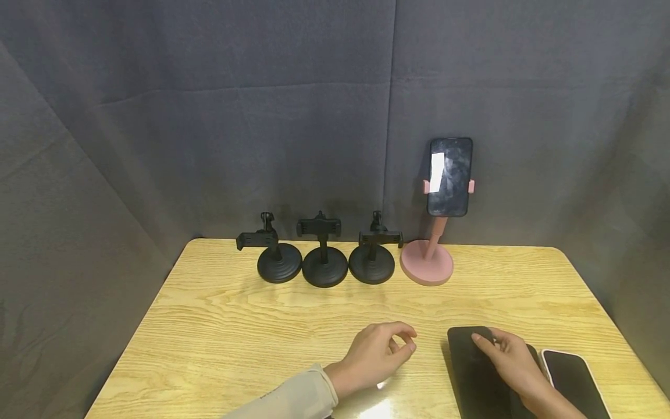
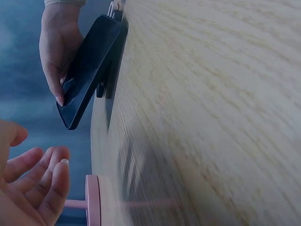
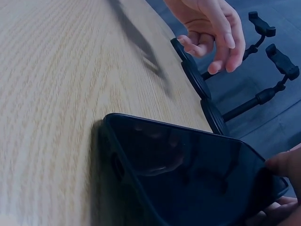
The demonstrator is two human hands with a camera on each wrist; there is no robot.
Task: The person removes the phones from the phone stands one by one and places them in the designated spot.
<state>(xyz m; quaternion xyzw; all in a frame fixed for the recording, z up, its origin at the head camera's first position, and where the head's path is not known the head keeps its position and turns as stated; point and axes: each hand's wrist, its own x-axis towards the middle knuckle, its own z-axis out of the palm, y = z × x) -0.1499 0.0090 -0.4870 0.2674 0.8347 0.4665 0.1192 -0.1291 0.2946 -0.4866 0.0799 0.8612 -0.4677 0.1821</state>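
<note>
My right hand [image 1: 515, 364] pinches the far end of a black phone [image 1: 473, 372], thumb on its screen. In the left wrist view that phone [image 2: 91, 63] is tilted, its gripped end raised off the table. Part of another dark phone [image 1: 533, 351] shows beside it, mostly hidden by the hand. Farther right lies a phone with a white edge [image 1: 576, 378]. My left hand [image 1: 374, 355] hovers over the table left of the black phone, fingers loosely bent and holding nothing. The right wrist view shows the left hand [image 3: 214, 30] apart from the phone's dark screen [image 3: 188, 174].
Along the back edge of the wooden table [image 1: 235, 326] stand three black phone stands [image 1: 279, 265] [image 1: 324, 267] [image 1: 371, 266] without phones. To their right, a pink stand [image 1: 426, 265] holds a dark phone [image 1: 450, 177] upright. Grey cloth [image 1: 288, 128] hangs behind and at the sides.
</note>
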